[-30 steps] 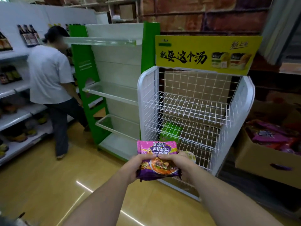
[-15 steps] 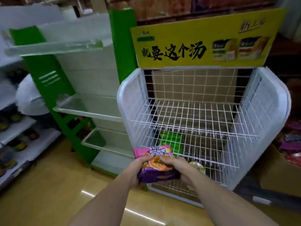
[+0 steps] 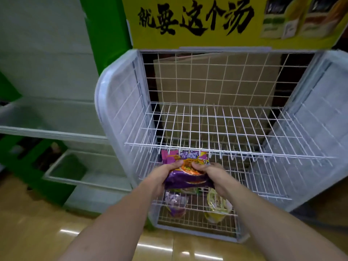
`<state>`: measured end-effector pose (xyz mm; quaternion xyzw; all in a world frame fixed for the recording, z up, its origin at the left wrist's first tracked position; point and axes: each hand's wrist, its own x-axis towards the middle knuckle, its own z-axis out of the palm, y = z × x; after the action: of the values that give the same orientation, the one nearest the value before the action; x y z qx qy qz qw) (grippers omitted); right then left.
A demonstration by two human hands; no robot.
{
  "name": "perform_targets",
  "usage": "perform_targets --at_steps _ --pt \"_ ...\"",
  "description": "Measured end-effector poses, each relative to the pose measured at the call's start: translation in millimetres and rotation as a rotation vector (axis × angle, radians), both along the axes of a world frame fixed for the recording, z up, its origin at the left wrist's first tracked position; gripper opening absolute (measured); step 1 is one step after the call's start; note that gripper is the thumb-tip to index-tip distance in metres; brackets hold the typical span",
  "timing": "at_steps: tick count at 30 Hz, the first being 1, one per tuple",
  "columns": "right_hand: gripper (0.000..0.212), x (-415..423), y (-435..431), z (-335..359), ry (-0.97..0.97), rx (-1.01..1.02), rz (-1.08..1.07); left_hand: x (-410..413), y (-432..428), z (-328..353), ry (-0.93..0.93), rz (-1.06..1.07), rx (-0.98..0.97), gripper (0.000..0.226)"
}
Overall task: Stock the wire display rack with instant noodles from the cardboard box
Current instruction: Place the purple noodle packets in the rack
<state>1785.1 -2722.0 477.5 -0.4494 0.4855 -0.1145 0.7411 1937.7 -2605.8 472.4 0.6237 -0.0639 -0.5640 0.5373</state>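
Distance to the wire rack (image 3: 120, 102) has closed sharply over the last second: the person has stepped in, so the rack under its yellow sign (image 3: 188, 21) fills the view, and the cardboard box is out of frame. The purple noodle packet (image 3: 185, 170), carried in front of the rack a second ago, now sits at the mouth of the middle tier, its top edge just beneath the front wire of the bare upper shelf (image 3: 216, 129). The left hand (image 3: 162, 178) and right hand (image 3: 216, 176) grip it from either side, thumbs pressed on its face and fingers curled beneath. Below it lie a green pack (image 3: 185, 190), a purple pack (image 3: 176, 203) and a yellow pack (image 3: 218, 206). Judging by this, delivery is about to happen, though the packet is not yet released and most of the rack remains unstocked.
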Motion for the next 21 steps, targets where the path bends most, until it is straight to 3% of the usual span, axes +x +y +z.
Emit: perform_targets --at_steps 2,5,6,9,10,14,17,21 --pt "0.118 11.7 -17.2 -13.9 -0.013 -0.051 -0.034 11.1 -18.9 -13.7 -0.019 0.023 -0.036 0.051" --pt "0.123 27.2 -43.4 -31.6 -0.047 -0.142 -0.023 27.0 -46.4 -35.6 -0.069 0.086 -0.121 0.068" --pt "0.111 30.7 -44.8 -27.6 -0.057 -0.17 -0.01 32.1 -56.0 -43.7 -0.089 0.087 -0.171 0.073" --pt "0.033 37.3 -54.2 -25.3 -0.058 -0.267 -0.011 44.6 -83.4 -62.0 -0.204 0.107 -0.308 0.077" --pt "0.029 39.7 -58.4 -28.7 -0.075 -0.296 -0.025 47.1 -90.7 -65.6 -0.249 0.101 -0.335 0.077" --pt "0.042 49.3 -80.4 -52.2 -0.153 -0.468 -0.082 69.4 -125.4 -83.7 -0.391 0.065 -0.393 0.096" --pt "0.056 60.4 -101.8 -72.7 -0.165 -0.633 -0.117 76.0 -142.1 -94.5 -0.475 0.043 -0.433 0.083" --pt "0.082 70.0 -115.2 -89.4 -0.005 -0.848 -0.108 81.4 -155.3 -111.1 -0.669 0.113 -0.408 0.085"
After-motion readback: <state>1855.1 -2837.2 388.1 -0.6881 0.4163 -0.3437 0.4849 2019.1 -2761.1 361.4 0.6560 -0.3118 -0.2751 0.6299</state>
